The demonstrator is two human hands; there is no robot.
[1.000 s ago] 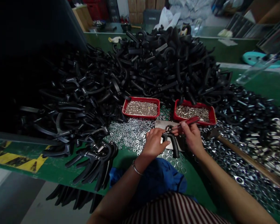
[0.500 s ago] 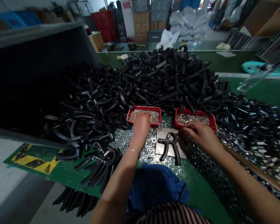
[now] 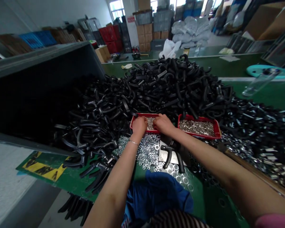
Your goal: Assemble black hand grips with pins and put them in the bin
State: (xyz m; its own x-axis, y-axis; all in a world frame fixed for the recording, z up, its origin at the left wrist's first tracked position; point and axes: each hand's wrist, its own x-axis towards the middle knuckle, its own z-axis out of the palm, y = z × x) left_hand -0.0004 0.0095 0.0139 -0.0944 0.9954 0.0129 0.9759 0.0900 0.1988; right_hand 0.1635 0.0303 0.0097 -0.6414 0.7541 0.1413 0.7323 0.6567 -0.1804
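Observation:
My left hand [image 3: 140, 125] is at the left end of the left red tray [image 3: 142, 114], its fingers curled down among small metal parts [image 3: 150, 123]. At that tray's right end, my right hand [image 3: 164, 124] reaches in with fingers bent together. Whatever either hand pinches is too small or hidden to name. Below my right forearm, a black hand grip strengthener [image 3: 167, 156] lies on a metal plate [image 3: 163, 155], its upper part partly covered. The right red tray [image 3: 218, 128] holds small metal pins [image 3: 197, 127].
Black grip handles [image 3: 156, 85] form a large heap behind the trays. A grey crate [image 3: 92, 60] lies on its side at left. Loose washers [image 3: 147, 152] cover the green table around the plate. A wooden strip [image 3: 254, 169] borders metal sleeves [image 3: 275, 158] at right.
My right hand has moved left from the right tray to the left tray, and its forearm now crosses above the plate. My left hand stays at the left tray. The camera view has tilted up slightly.

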